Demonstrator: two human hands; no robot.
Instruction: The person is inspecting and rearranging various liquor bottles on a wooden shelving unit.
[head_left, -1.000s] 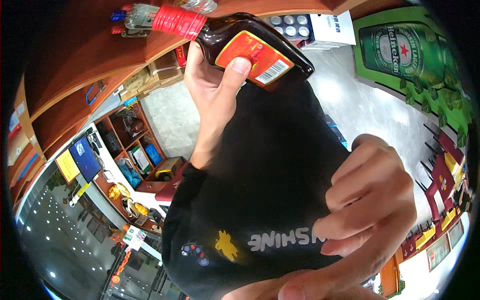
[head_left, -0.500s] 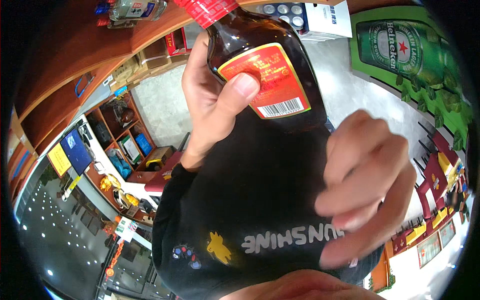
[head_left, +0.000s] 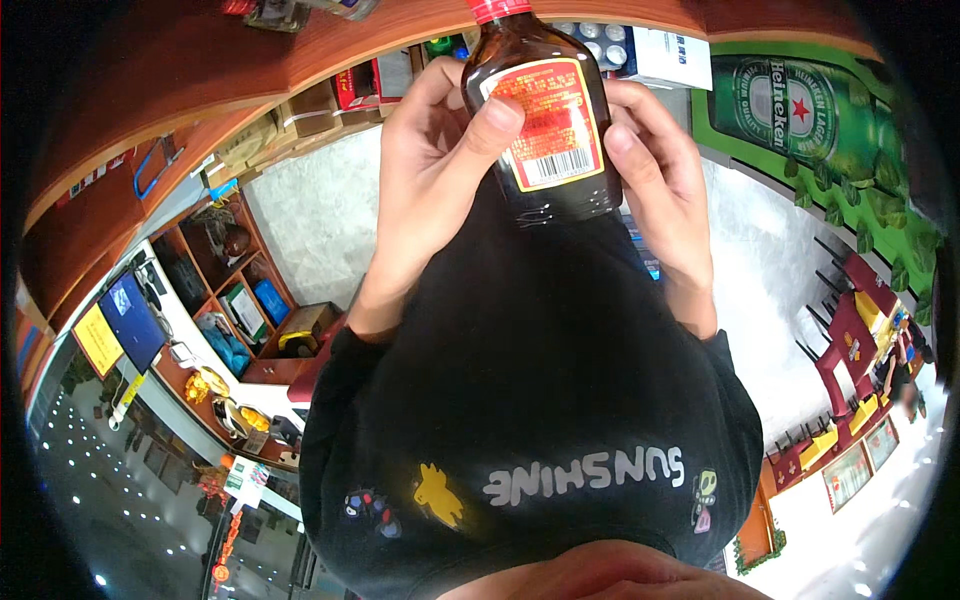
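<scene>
A dark brown glass liquor bottle with a red cap and a red, yellow-edged label stands upright between my hands, its back label toward me. My left hand grips it from the left, thumb pressed on the label and fingers behind the glass. On the other side my right hand holds the lower right edge, thumb against the side and fingers curled behind. The cap touches the top border of the view and is partly cut off.
Ahead runs a wooden shelf, with clear bottles at its far left. Beyond the bottle sits a white carton beside silver-topped cans. A green beer poster hangs at right; dark red chairs stand farther off.
The bottle has moved away from me and now looks smaller. My right hand, blurred and apart near my chest before, has come up and taken hold of its right side.
</scene>
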